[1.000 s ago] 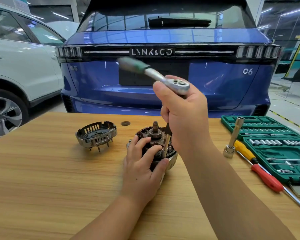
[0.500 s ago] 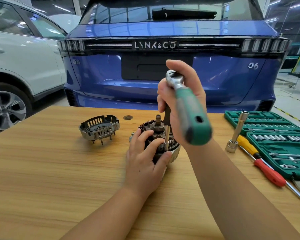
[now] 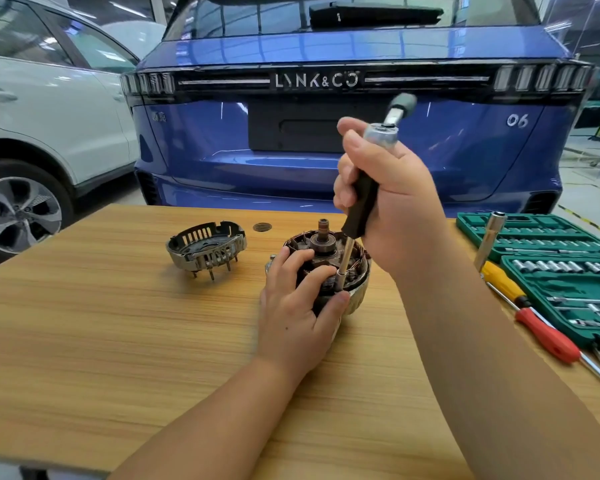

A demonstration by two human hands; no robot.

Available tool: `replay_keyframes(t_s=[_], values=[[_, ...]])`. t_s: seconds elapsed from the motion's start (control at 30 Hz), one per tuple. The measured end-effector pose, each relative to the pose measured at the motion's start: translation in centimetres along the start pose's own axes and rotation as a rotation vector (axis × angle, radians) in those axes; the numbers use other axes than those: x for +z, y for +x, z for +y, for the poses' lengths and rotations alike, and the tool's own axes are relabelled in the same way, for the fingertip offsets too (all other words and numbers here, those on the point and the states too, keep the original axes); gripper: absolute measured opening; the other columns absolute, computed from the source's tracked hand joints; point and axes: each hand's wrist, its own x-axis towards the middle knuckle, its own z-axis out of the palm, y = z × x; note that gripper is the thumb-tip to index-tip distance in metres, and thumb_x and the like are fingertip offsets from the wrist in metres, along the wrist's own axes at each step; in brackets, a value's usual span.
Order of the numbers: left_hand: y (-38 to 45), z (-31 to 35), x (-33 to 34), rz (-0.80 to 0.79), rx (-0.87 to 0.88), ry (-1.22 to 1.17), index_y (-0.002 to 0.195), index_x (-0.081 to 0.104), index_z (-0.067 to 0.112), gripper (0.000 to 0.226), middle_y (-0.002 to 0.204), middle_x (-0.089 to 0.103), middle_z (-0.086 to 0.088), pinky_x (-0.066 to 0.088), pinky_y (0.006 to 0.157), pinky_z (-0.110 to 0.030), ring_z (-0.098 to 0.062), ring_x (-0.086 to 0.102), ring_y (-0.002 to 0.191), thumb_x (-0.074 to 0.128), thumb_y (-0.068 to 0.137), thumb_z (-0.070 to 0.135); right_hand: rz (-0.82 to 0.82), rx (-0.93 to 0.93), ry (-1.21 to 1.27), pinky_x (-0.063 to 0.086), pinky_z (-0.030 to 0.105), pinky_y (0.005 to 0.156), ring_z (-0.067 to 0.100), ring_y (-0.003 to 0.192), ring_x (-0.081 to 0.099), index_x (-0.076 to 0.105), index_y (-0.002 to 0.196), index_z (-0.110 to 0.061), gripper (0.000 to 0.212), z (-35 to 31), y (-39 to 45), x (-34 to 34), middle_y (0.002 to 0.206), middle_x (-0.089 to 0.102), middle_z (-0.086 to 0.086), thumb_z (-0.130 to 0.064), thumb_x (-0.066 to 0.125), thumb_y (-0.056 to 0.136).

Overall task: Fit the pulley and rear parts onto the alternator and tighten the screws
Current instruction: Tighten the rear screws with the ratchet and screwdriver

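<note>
1. Behind the wooden workbench (image 3: 84,323), a blue Lynk & Co hatchback (image 3: 326,161) fills the background beside a white car (image 3: 49,116).
2. At right, a green socket set case (image 3: 568,292) lies open, with a red-handled screwdriver (image 3: 548,336) alongside.
3. At centre, the alternator (image 3: 355,275) stands on the bench, gripped by the left hand (image 3: 291,317), fingers curled over its windings.
4. The right hand (image 3: 392,202) is wrapped around a ratchet wrench (image 3: 381,133) and its extension, the socket seemingly seated on a screw.
5. The rear cover (image 3: 207,247) sits apart, to the left.
</note>
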Motion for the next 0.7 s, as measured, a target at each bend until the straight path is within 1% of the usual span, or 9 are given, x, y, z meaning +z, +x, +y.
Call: replay_keyframes(t_s=[0.07, 0.2, 0.27, 0.33, 0.4, 0.43, 0.5, 0.6, 0.7], values=[[0.1, -0.1, 0.0, 0.005, 0.004, 0.000, 0.119, 0.069, 0.024, 0.051, 0.148, 0.043, 0.002, 0.020, 0.114, -0.046, -0.021, 0.016, 0.151, 0.046, 0.088, 0.057, -0.069, 0.001, 0.102, 0.043, 0.024, 0.061, 0.012, 0.060, 0.048, 0.054, 0.126, -0.015, 0.033, 0.2, -0.1, 0.0, 0.074, 0.055, -0.002, -0.013, 0.059, 0.094], [0.0, 0.1, 0.3, 0.049, 0.016, 0.012, 0.116, 0.070, 0.023, 0.048, 0.146, 0.046, 0.000, 0.023, 0.114, -0.050, -0.026, 0.021, 0.150, 0.048, 0.088, 0.055, 0.025, -0.323, -0.124, 0.046, 0.033, 0.059, 0.019, 0.062, 0.050, 0.053, 0.125, -0.020, 0.034, 1.3, -0.2, 0.6, 0.082, 0.060, 0.002, -0.003, 0.055, 0.097], [-0.1, 0.1, 0.4, 0.062, 0.020, 0.006, 0.115, 0.071, 0.021, 0.047, 0.145, 0.048, -0.001, 0.023, 0.113, -0.049, -0.027, 0.022, 0.149, 0.050, 0.087, 0.053, -0.008, -0.374, -0.148, 0.045, 0.034, 0.060, 0.014, 0.066, 0.051, 0.056, 0.122, -0.023, 0.036, 1.6, -0.3, 0.5, 0.087, 0.062, -0.003, -0.002, 0.054, 0.093], [-0.1, 0.1, 0.4, 0.069, 0.022, -0.004, 0.114, 0.071, 0.020, 0.048, 0.144, 0.048, -0.002, 0.022, 0.113, -0.047, -0.027, 0.023, 0.149, 0.051, 0.087, 0.053, -0.086, -0.334, -0.070, 0.044, 0.031, 0.062, 0.011, 0.070, 0.052, 0.063, 0.117, -0.027, 0.036, 1.5, -0.3, 0.4, 0.090, 0.064, -0.010, -0.009, 0.053, 0.088], [0.0, 0.2, 0.4, 0.076, 0.026, -0.005, 0.114, 0.072, 0.020, 0.047, 0.144, 0.049, -0.002, 0.022, 0.113, -0.045, -0.027, 0.024, 0.148, 0.051, 0.086, 0.052, -0.150, -0.264, 0.035, 0.043, 0.032, 0.066, 0.013, 0.073, 0.054, 0.069, 0.111, -0.026, 0.033, 1.4, -0.2, 0.5, 0.088, 0.065, -0.004, -0.022, 0.050, 0.085], [0.0, 0.2, 0.4, 0.078, 0.024, -0.005, 0.113, 0.072, 0.020, 0.047, 0.144, 0.049, -0.002, 0.022, 0.113, -0.045, -0.027, 0.024, 0.148, 0.051, 0.086, 0.052, -0.145, -0.248, 0.042, 0.043, 0.033, 0.067, 0.015, 0.073, 0.054, 0.070, 0.108, -0.025, 0.029, 1.3, -0.1, 0.6, 0.086, 0.063, 0.000, -0.028, 0.052, 0.085], [-0.1, 0.3, 0.4, 0.084, 0.014, -0.002, 0.113, 0.072, 0.021, 0.048, 0.143, 0.049, 0.000, 0.023, 0.113, -0.045, -0.025, 0.024, 0.148, 0.051, 0.086, 0.054, -0.093, -0.250, -0.032, 0.046, 0.033, 0.065, 0.017, 0.069, 0.054, 0.067, 0.105, -0.024, 0.022, 1.0, 0.2, 0.6, 0.081, 0.060, 0.000, -0.032, 0.060, 0.087], [-0.2, 0.1, 0.5, 0.073, 0.004, 0.009, 0.115, 0.071, 0.023, 0.049, 0.145, 0.047, 0.003, 0.023, 0.115, -0.047, -0.017, 0.018, 0.148, 0.049, 0.086, 0.056, -0.023, -0.235, -0.194, 0.046, 0.025, 0.056, 0.014, 0.057, 0.051, 0.060, 0.106, -0.020, 0.020, 0.5, 0.2, 1.0, 0.073, 0.058, -0.005, -0.024, 0.069, 0.089], [-0.1, 0.2, 0.7, 0.077, -0.005, 0.003, 0.116, 0.070, 0.025, 0.048, 0.146, 0.045, 0.004, 0.022, 0.116, -0.047, -0.012, 0.015, 0.148, 0.049, 0.086, 0.056, 0.179, -0.182, -0.358, 0.041, 0.021, 0.049, 0.008, 0.050, 0.046, 0.060, 0.101, -0.012, 0.021, 0.2, 0.6, 1.5, 0.067, 0.057, -0.004, -0.019, 0.072, 0.086]])
